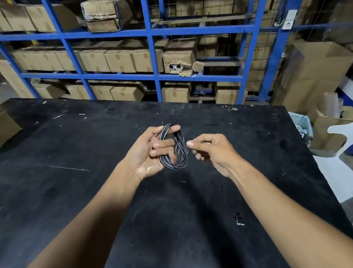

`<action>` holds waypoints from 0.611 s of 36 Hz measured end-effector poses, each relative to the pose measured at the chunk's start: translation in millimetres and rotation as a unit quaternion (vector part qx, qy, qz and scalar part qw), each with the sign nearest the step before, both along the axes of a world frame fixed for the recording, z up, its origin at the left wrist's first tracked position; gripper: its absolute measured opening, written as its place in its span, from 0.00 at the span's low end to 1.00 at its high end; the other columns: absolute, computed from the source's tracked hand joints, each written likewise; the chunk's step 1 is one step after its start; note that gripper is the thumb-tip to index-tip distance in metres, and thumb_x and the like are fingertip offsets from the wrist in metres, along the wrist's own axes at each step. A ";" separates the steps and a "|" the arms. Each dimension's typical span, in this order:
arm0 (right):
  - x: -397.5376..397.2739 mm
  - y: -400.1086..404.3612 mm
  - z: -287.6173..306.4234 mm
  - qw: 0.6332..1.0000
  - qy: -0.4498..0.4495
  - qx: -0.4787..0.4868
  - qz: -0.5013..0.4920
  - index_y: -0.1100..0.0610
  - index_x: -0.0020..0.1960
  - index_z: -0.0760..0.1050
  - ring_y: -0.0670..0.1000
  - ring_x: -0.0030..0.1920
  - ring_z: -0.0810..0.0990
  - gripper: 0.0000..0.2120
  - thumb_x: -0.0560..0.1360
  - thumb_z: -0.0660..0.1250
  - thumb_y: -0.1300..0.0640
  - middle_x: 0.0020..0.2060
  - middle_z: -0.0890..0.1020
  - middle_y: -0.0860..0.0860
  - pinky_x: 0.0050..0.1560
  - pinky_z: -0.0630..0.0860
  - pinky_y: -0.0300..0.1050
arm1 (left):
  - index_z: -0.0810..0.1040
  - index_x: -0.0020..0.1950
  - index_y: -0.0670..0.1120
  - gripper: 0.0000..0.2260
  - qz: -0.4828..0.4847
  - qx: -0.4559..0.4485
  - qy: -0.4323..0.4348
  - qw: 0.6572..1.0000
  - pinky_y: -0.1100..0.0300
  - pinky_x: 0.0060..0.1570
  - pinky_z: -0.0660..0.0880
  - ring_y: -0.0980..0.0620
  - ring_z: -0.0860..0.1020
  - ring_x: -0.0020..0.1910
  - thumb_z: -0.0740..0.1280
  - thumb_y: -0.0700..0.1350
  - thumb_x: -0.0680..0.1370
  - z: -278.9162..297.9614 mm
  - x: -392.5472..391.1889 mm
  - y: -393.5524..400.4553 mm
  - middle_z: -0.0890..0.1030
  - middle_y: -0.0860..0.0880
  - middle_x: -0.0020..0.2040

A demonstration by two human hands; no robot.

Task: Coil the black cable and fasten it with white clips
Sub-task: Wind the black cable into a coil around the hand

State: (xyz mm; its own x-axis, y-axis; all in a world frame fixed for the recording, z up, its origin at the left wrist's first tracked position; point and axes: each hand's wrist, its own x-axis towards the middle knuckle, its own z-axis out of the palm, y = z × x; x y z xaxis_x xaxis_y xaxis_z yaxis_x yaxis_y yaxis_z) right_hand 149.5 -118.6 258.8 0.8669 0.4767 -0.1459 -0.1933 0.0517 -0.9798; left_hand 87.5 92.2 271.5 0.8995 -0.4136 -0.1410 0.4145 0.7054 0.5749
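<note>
Left hand (149,155) was closed on the black cable (176,153), thumb tip pressed over the top of the coil and fingers threaded through its centre. Cable was wound into a compact oval of several turns, held upright above the black table (69,186), its strands glossy with pale highlights and crossing loosely on the right side. No clip could be made out on the coil. Right hand (212,150) sat just beside the coil, fingers curled with thumb and forefinger pinched together; whether anything lay between them could not be told. Blue racking (153,56) loaded with cardboard boxes (120,60) stood behind the table.
</note>
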 end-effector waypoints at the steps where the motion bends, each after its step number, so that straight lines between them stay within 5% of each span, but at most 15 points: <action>1: -1.0 0.8 0.5 0.999 0.023 0.024 -0.004 0.57 0.39 0.85 0.45 0.26 0.77 0.05 0.73 0.79 0.61 0.29 0.82 0.50 0.29 0.72 0.34 | 0.81 0.60 0.44 0.15 0.008 0.005 0.002 1.000 0.60 0.42 0.75 0.58 0.57 0.23 0.59 0.49 0.83 0.1 0.0 -2.9 0.59 0.56 0.28; 7: -10.0 3.8 2.1 0.994 0.078 0.080 0.000 0.53 0.38 0.85 0.44 0.30 0.79 0.06 0.72 0.80 0.55 0.30 0.83 0.48 0.31 0.75 0.36 | 0.81 0.49 0.44 0.15 0.050 0.026 0.006 0.998 0.64 0.30 0.69 0.58 0.54 0.20 0.58 0.50 0.82 -1.0 2.6 -19.6 0.56 0.55 0.24; 12: -16.4 4.1 4.0 0.984 0.121 0.123 0.047 0.51 0.35 0.81 0.52 0.43 0.89 0.09 0.71 0.79 0.54 0.43 0.88 0.54 0.45 0.85 0.50 | 0.82 0.46 0.42 0.14 0.090 0.062 0.000 0.994 0.66 0.28 0.58 0.59 0.55 0.18 0.61 0.50 0.78 -5.5 6.0 -26.0 0.54 0.55 0.23; 22: -23.4 0.2 1.1 0.994 0.036 0.088 -0.057 0.53 0.42 0.82 0.55 0.44 0.85 0.08 0.73 0.79 0.62 0.46 0.88 0.59 0.43 0.76 0.47 | 0.66 0.32 0.47 0.17 0.144 0.229 -0.024 0.963 0.57 0.33 0.70 0.53 0.61 0.23 0.53 0.48 0.80 -3.8 10.3 -36.5 0.62 0.52 0.24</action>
State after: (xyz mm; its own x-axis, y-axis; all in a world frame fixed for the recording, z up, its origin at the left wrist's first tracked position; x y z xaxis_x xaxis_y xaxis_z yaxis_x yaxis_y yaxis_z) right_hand 126.1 -118.4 259.9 0.9071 0.3998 -0.1316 -0.2448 0.2468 -0.9376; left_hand 97.8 55.7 267.7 0.9776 -0.0513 -0.2043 0.2050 0.4556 0.8663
